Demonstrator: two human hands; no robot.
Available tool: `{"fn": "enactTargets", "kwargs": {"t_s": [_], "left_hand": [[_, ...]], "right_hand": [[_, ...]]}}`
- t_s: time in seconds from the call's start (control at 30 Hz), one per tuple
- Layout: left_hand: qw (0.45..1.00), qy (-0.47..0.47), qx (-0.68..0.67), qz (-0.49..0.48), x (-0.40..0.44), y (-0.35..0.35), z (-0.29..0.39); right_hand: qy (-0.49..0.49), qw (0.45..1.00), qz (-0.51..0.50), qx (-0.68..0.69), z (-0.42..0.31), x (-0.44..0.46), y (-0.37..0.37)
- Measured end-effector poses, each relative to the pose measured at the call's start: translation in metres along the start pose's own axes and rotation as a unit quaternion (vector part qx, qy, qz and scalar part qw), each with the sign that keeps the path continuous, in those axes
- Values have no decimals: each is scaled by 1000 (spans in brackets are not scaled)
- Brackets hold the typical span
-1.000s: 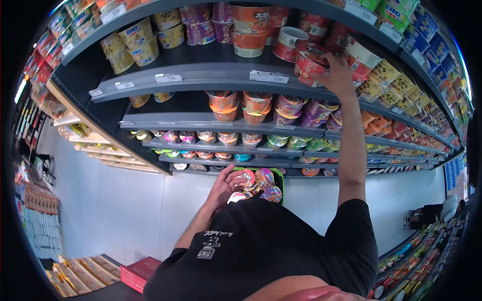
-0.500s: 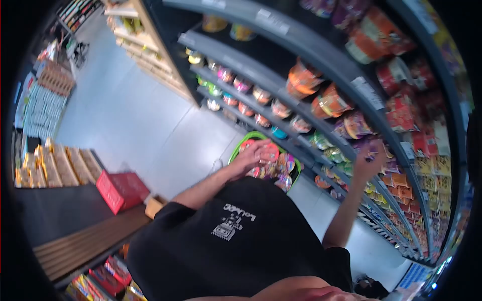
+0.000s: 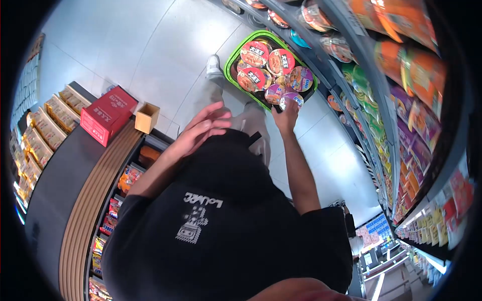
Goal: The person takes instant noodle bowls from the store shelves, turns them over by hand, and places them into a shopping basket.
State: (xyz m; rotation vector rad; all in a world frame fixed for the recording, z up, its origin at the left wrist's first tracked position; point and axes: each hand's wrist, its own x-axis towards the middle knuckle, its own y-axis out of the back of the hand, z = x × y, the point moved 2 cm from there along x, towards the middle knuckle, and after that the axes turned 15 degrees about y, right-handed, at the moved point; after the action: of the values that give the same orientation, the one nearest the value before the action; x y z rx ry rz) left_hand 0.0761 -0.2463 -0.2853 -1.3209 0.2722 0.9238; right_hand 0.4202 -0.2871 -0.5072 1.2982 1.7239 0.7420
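Purple-lidded noodle cup (image 3: 290,99), lying at the near right corner inside a green-rimmed basket (image 3: 262,33), is under the fingers of the right hand (image 3: 285,119); the fingers touch its near side, but whether they are closed on it I cannot tell, as they are partly hidden. Just beside it, two more purple-lidded cups (image 3: 300,79) sit in the basket, one farther along the right side and one to the left. Three bowls with red lids (image 3: 254,53), printed with large characters, fill the left and far part, with other lids partly covered beneath them. Well apart from the basket, the left hand (image 3: 203,128) hangs in the air in front of the body, its fingers loosely spread and holding nothing visible. Around the hands show a black T-shirt (image 3: 246,220) with white print, pale grey trousers (image 3: 215,91) and a white shoe (image 3: 213,64) on the grey floor (image 3: 125,45). To the right, close to the basket, stand dark shelves (image 3: 359,42) carrying orange bowls (image 3: 409,20), green cups (image 3: 360,83) and purple packs (image 3: 414,118). On the left, a red box (image 3: 111,113) rests on a dark counter (image 3: 60,165) edged with wooden slats, a small tan box (image 3: 147,118) near it, and yellow packages (image 3: 42,128) line the far side.
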Motion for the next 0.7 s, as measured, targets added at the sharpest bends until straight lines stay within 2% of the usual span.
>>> {"fn": "enactTargets", "kwargs": {"t_s": [0.07,0.13,0.17,0.2,0.27,0.37,0.6,0.7], "left_hand": [[999,17,-10,31,-12,25,-3],[993,45,0,113,-25,46,-3],[989,52,-4,142,-30,55,-4],[986,54,-6,156,-35,61,-4],[979,70,-19,192,-45,73,-3],[971,79,-20,225,-58,87,-5],[969,72,-15,236,-64,96,2],[972,68,-3,224,-64,89,4]], "right_hand": [[36,996,20,-82,-7,44,-12],[27,989,-77,-126,-7,96,-16],[39,984,-76,-155,10,119,-37],[52,979,-72,-182,28,144,-58],[25,964,-153,-217,49,188,-88],[-4,952,-223,-208,41,230,-99],[-60,936,-244,-247,40,242,-105],[-69,960,-182,-202,31,230,-90]]}}
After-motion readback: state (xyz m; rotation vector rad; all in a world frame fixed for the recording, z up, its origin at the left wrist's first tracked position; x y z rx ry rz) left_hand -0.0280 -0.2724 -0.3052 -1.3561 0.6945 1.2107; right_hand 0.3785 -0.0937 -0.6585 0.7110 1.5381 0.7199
